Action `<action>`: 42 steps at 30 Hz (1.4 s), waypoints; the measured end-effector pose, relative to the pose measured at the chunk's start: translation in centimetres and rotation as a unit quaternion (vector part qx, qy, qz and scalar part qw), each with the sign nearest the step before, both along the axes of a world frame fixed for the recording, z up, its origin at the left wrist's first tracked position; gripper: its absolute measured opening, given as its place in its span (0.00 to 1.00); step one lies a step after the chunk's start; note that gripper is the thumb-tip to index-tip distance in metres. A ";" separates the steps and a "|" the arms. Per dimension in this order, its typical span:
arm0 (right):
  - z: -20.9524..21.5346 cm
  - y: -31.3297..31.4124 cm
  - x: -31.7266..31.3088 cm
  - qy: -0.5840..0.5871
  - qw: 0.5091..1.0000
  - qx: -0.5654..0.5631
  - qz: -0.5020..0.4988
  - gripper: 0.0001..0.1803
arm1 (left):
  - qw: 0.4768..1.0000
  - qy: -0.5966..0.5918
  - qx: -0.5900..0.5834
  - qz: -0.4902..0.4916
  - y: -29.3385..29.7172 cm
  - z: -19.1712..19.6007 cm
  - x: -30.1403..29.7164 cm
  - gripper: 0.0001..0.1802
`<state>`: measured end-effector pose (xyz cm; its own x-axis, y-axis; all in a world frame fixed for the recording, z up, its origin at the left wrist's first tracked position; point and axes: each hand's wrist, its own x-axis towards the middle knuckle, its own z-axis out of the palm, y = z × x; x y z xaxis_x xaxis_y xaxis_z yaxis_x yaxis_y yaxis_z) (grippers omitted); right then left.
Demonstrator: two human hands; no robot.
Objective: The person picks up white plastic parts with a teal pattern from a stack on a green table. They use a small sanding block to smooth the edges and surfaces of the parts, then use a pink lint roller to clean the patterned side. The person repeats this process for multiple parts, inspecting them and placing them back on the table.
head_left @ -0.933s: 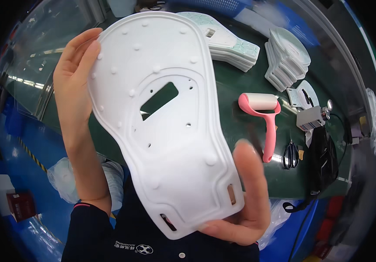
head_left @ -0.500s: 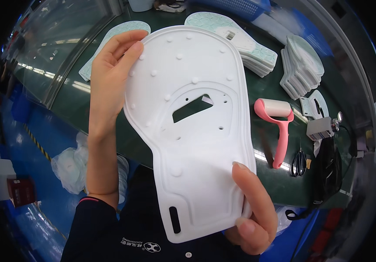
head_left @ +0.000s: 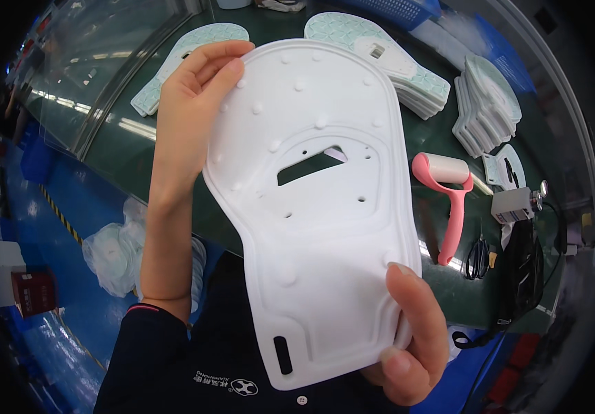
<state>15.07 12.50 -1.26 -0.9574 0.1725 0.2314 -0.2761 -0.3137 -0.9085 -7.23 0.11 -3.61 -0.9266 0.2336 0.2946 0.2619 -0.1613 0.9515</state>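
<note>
Between my two hands hangs a white moulded plastic panel (head_left: 325, 248), held up in front of me. It has a rounded wide top, a narrower lower end, small round bumps, an angled cut-out in the middle and a slot at its lower left. My left hand (head_left: 204, 86) pinches the upper left rim, thumb on the near face, with the other fingers partly hidden behind. At the lower right edge, my right hand (head_left: 415, 345) grips the panel with its fingers curled around that side.
On the green table (head_left: 242, 214) lie a pink-handled lint roller (head_left: 453, 200), black scissors (head_left: 477, 259), a small metal-topped bottle (head_left: 511, 203) and a black pouch (head_left: 522, 276). Stacks of pale-green patterned panels (head_left: 415, 79) and white panels (head_left: 487, 103) stand behind, near blue baskets (head_left: 394, 10).
The panel and both hands have shifted slightly right in the view, and the panel is tilted a little differently. My grip looks the same.
</note>
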 end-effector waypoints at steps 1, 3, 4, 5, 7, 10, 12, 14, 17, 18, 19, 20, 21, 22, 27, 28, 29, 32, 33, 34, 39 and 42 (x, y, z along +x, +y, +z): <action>0.1 -0.1 0.1 0.002 1.000 0.013 -0.008 0.33 | 0.999 0.029 -0.040 0.019 0.0 0.2 0.3 0.12; 0.3 0.1 -0.4 0.026 0.998 0.049 -0.031 0.31 | 0.988 0.087 -0.119 0.054 0.2 0.2 1.1 0.12; 0.5 0.3 -1.5 0.047 0.995 0.071 -0.044 0.30 | 0.984 0.121 -0.103 0.076 0.3 0.2 1.9 0.13; 0.4 0.8 -2.0 0.056 0.993 0.098 -0.046 0.29 | 0.980 0.146 -0.072 0.116 0.2 0.6 3.3 0.12; 1.0 2.0 -2.0 0.072 0.980 0.164 -0.092 0.27 | 0.961 0.244 -0.003 0.132 0.2 1.1 6.3 0.13; 0.7 2.4 -3.1 0.102 0.970 0.214 -0.044 0.26 | 0.901 0.355 -0.088 -0.234 -3.8 1.2 8.7 0.25; 0.6 2.9 -3.6 0.111 0.966 0.232 -0.011 0.25 | 0.957 0.104 -0.046 -0.267 -2.4 0.3 11.3 0.31; -0.6 2.6 -3.7 0.123 0.967 0.225 -0.014 0.26 | 0.976 0.047 -0.010 -0.210 -1.5 0.4 12.1 0.24; -0.7 3.1 -2.9 0.088 0.964 0.249 -0.026 0.26 | 0.974 -0.044 0.052 -0.217 -0.4 1.5 12.2 0.17; -0.3 3.2 -2.6 0.078 0.963 0.257 -0.039 0.26 | 0.971 -0.039 0.061 -0.226 -0.1 2.0 12.0 0.15; 0.4 2.7 -2.5 0.090 0.961 0.251 -0.072 0.25 | 0.967 -0.052 0.092 -0.233 0.0 2.2 12.1 0.14; 0.7 2.8 -2.3 0.095 0.971 0.201 -0.089 0.23 | 0.961 -0.065 0.121 -0.240 0.0 2.5 12.2 0.13; 0.8 3.0 -2.1 0.100 0.976 0.157 -0.115 0.22 | 0.950 -0.082 0.154 -0.258 0.4 2.3 12.1 0.12; 0.2 3.6 -1.7 0.099 0.985 0.068 -0.124 0.20 | 0.945 -0.091 0.187 -0.252 0.8 2.2 11.8 0.14; -2.6 7.2 1.8 -0.110 0.986 0.128 0.005 0.16 | 0.962 -0.092 0.176 -0.188 1.5 2.6 11.3 0.16; -2.2 7.2 1.8 -0.169 0.954 0.245 0.038 0.16 | 0.966 -0.086 0.164 -0.182 1.6 2.4 11.3 0.15; -2.4 7.5 2.2 -0.211 0.945 0.249 -0.012 0.16 | 0.970 -0.069 0.153 -0.175 1.8 2.2 11.4 0.17; -4.1 10.2 3.7 -0.240 0.905 0.273 -0.222 0.15 | 0.983 -0.054 0.126 -0.124 3.0 2.2 12.6 0.22; -4.9 11.8 3.3 -0.181 0.877 0.294 -0.334 0.14 | 0.985 -0.071 0.124 -0.095 3.6 2.7 13.1 0.22; -5.2 13.8 3.2 -0.179 0.815 0.362 -0.415 0.13 | 0.986 -0.086 0.122 -0.067 4.1 3.0 13.5 0.23; -9.4 23.0 6.9 -0.352 0.527 0.481 -0.606 0.12 | 0.982 -0.087 0.118 -0.117 3.6 2.7 13.8 0.23; -10.0 24.2 7.4 -0.415 0.501 0.473 -0.594 0.15 | 0.981 -0.083 0.108 -0.136 3.1 2.4 13.7 0.22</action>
